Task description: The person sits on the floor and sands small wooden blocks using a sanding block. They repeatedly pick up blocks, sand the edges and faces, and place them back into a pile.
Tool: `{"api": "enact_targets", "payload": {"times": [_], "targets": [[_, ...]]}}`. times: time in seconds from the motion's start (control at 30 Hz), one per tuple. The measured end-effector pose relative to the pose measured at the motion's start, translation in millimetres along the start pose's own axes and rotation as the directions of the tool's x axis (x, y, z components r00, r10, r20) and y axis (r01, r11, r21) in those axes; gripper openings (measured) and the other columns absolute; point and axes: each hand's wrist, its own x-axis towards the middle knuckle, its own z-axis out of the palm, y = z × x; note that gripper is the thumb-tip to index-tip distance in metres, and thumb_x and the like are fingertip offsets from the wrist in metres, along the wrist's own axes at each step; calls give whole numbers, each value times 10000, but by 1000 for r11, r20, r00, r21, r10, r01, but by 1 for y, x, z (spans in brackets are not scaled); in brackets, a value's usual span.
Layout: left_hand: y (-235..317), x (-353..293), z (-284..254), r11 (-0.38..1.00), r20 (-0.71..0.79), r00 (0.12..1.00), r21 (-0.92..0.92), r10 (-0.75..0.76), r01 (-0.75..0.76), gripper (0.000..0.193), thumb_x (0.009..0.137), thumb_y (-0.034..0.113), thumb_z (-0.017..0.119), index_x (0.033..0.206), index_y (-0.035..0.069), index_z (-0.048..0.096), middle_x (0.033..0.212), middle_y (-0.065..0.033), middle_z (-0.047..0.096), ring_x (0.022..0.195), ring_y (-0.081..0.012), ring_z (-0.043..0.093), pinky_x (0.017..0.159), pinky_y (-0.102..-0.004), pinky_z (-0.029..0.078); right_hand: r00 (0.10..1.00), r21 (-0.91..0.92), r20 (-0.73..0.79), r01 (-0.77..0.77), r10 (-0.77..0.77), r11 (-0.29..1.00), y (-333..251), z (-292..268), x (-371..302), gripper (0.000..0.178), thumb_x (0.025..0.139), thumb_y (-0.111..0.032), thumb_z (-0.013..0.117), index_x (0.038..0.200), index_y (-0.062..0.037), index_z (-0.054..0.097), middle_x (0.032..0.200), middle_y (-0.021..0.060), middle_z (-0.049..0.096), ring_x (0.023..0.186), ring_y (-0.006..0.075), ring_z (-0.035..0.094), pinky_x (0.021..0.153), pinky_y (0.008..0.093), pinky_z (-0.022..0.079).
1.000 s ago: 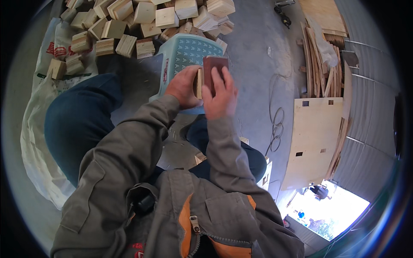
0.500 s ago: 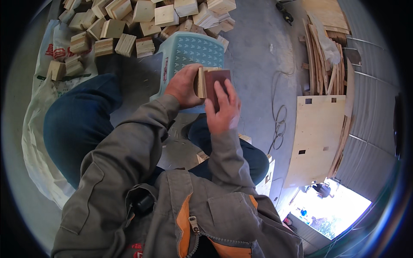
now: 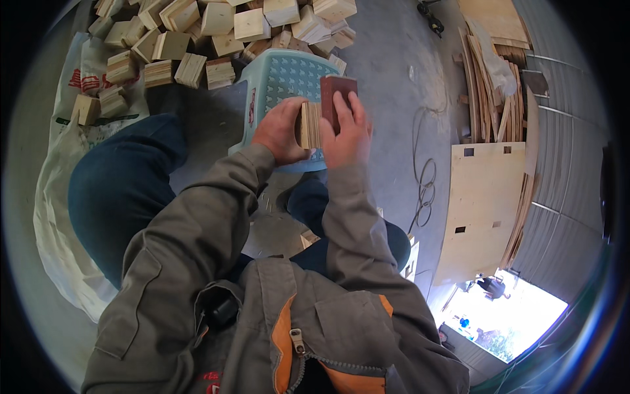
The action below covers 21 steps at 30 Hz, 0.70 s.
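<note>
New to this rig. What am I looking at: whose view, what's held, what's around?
No robot here: these are a person's bare hands, seen looking down from a wide fisheye camera on their head, which is why straight edges bend. The left hand grips a layered wooden block; the right hand holds a flat reddish-brown block. Behind them in view is a light-blue stool. Wooden blocks lie piled beyond it, a few on a white sack at left.

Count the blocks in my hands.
2: the layered plywood block in the left hand, and the reddish-brown rectangular block in the right hand. Anything smaller behind either one would be hidden.
</note>
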Motion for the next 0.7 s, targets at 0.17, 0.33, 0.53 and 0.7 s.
{"api": "enact_targets", "payload": {"times": [0.17,0.33,0.53,0.7], "targets": [[0,3,3,1000,-3,1000,-7,30,-30,860,658,208,926,1404,88,516,1304,-203,633,1226,-431,632,1057,-479,532,1000,49,30,-10,9,999,-13,-33,-89,623,877,-175,812,1481,-146,661,1604,183,509,1344,389,563,1127,494,443],[3,2,6,1000,31,1000,-10,-7,7,841,685,231,935,1402,84,521,1304,-201,639,1207,-431,647,1030,-483,544,1000,60,17,-16,15,998,-14,-45,-116,649,841,-127,831,1469,-154,669,1602,182,509,1300,381,587,1097,485,465],[-2,3,12,1000,-3,1000,1,-14,14,879,670,224,940,1425,98,508,1305,-192,650,1203,-420,657,1024,-482,551,999,50,-38,3,-1,999,-1,-23,-55,582,851,-174,814,1421,-188,701,1561,125,555,1266,377,608,1085,504,484],[1,4,14,1000,30,999,15,-28,27,934,632,200,952,1441,109,495,1331,-184,640,1231,-409,645,1041,-479,548,994,11,-42,-103,103,995,13,13,27,530,866,-223,784,1392,-248,719,1550,60,576,1226,368,616,1079,503,505]]}}
